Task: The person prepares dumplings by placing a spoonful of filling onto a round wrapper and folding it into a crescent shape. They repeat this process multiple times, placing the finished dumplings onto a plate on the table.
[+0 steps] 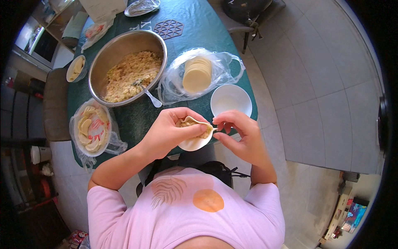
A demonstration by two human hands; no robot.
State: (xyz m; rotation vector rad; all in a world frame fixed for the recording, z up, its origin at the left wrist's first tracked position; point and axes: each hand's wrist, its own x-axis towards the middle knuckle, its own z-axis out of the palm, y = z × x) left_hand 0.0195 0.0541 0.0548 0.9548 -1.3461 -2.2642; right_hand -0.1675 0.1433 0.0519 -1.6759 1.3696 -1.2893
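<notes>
My left hand (pixel 169 129) holds a round dumpling wrapper (pixel 194 144) cupped around pale minced filling, its thumb lying across the filling. The wrapper is still partly open, so some filling shows. At its right end my right hand (pixel 244 135) has its fingers curled about a small drawn-out corner of the edge. Beyond my hands, a stack of round wrappers (pixel 197 76) lies on a clear plastic bag. A large steel bowl (pixel 93 66) holds the minced filling (pixel 132 72), with a spoon (pixel 154 98) resting in it, handle toward me.
A white bowl (pixel 231 101) stands by my right hand. At left, a plate (pixel 97 152) in plastic carries several folded dumplings; a small bowl (pixel 84 74) sits behind it. A dark trivet (pixel 168 29) and wrapped dish (pixel 141 7) lie farther back on the green tablecloth (pixel 199 25).
</notes>
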